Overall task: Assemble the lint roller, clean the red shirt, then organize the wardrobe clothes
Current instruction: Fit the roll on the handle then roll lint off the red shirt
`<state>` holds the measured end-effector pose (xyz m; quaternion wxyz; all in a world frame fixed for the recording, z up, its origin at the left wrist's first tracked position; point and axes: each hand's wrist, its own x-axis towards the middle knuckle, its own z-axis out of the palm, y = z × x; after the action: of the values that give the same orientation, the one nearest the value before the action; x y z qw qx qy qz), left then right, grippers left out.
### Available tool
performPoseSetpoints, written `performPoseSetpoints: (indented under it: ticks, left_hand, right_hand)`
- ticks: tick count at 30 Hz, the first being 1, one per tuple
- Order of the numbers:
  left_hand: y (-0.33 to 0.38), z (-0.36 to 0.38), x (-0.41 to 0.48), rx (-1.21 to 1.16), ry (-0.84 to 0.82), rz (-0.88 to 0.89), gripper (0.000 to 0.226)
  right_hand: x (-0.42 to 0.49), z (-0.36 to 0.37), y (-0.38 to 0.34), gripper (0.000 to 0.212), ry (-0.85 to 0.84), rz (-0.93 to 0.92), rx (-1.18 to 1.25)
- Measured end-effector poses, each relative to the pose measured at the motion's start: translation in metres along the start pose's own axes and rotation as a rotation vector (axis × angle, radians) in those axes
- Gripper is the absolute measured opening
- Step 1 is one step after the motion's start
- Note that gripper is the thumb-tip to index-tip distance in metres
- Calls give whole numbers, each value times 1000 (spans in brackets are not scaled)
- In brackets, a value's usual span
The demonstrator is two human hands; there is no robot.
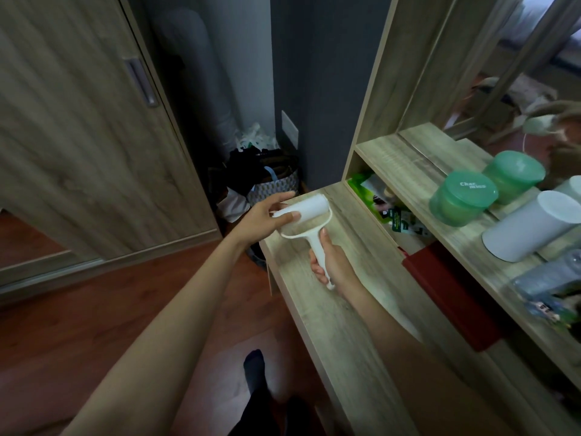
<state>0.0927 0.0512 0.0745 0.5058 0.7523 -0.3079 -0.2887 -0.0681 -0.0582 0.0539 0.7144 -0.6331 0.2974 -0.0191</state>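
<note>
White lint roller (309, 221) held above the wooden dresser top (339, 309), right hand (330, 262) gripping its handle at the near end, left hand (267, 215) pinching the paper roll's left end, fingers curled round it

Dim indoor light; soft focus throughout; wide-angle bending at edges; mirror (518, 73) blurred; faint shadows.

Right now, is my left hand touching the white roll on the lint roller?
Touching. The head view shows the left hand pinching the white roll between thumb and fingers; the right hand grips the handle.
</note>
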Motion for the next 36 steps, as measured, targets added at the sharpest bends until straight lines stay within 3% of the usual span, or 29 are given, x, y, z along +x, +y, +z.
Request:
performPoseSetpoints:
  ticks: [3, 5, 8, 10, 14, 17, 26, 36]
  left_hand:
    - [-3, 1, -2, -165, 208, -80, 44]
    - [-7, -3, 0, -143, 334, -73, 36]
    - [-7, -8, -7, -196, 222, -100, 42]
    - [-9, -11, -11, -106, 170, -83, 44]
    - [-12, -28, -13, -206, 370, -53, 26]
    - [-11, -53, -13, -232, 429, 1, 14]
    - [-35, -182, 6, -24, 612, 165, 23]
    - [-75, -337, 52, -23, 837, 92, 29]
  right_hand:
    - [-3, 3, 3, 64, 45, -34, -38]
    - [-3, 6, 4, 65, 77, -39, -55]
    - [0, 11, 4, 65, 107, -45, -52]
    - [3, 17, 1, 65, 104, -52, -51]
    - [10, 34, -5, 64, 73, -61, -74]
    - [22, 50, -12, 65, 42, -70, -73]
    - [116, 133, -67, 63, -33, -109, -40]
    - [229, 241, -134, 62, -88, -125, 85]
